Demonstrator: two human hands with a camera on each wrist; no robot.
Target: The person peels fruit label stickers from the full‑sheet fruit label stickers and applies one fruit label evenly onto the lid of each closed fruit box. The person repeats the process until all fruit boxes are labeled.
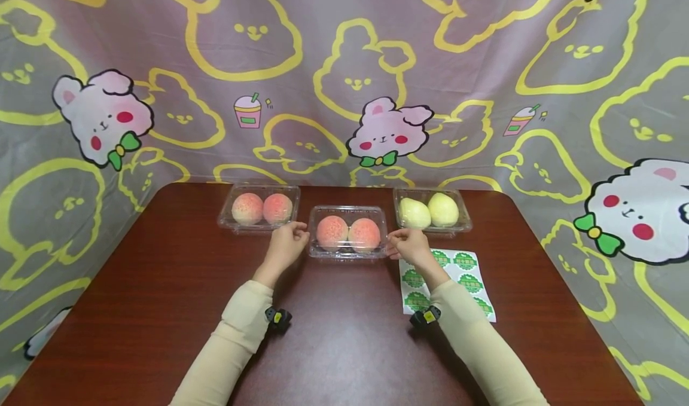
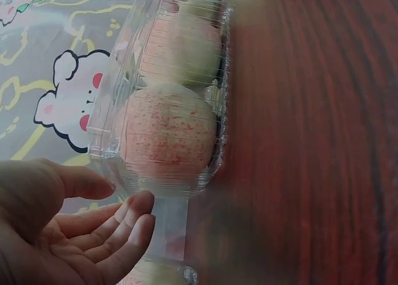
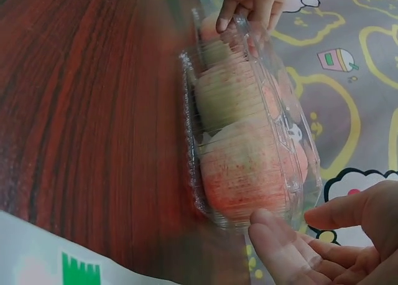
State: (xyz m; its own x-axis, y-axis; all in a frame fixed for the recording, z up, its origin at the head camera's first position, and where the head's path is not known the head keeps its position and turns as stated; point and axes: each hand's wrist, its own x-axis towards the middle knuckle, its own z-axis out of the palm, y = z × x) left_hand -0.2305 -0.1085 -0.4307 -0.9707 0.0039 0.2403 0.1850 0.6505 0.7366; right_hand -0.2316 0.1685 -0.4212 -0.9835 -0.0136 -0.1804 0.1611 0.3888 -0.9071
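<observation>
A clear plastic clamshell box [image 1: 347, 255] holding two pink peaches [image 1: 332, 232] sits on the table between my two hands. At its left end is my left hand [image 1: 286, 244], fingers loosely bent and thumb apart from them. The left wrist view shows those fingertips [image 2: 144, 204] by the box's end wall, not curled round it. On the opposite end my right hand [image 1: 411, 246] has its fingertips [image 3: 261, 219] close against the plastic; whether they touch is unclear. Both palms face inward.
Behind to the left stands another clear box [image 1: 226, 220] of two peaches. A third box [image 1: 464, 225] with two pale yellow fruits is behind to the right. A sheet of green round stickers [image 1: 470, 283] lies partly under my right forearm. A patterned curtain [image 1: 323, 83] surrounds the brown table [image 1: 344, 334].
</observation>
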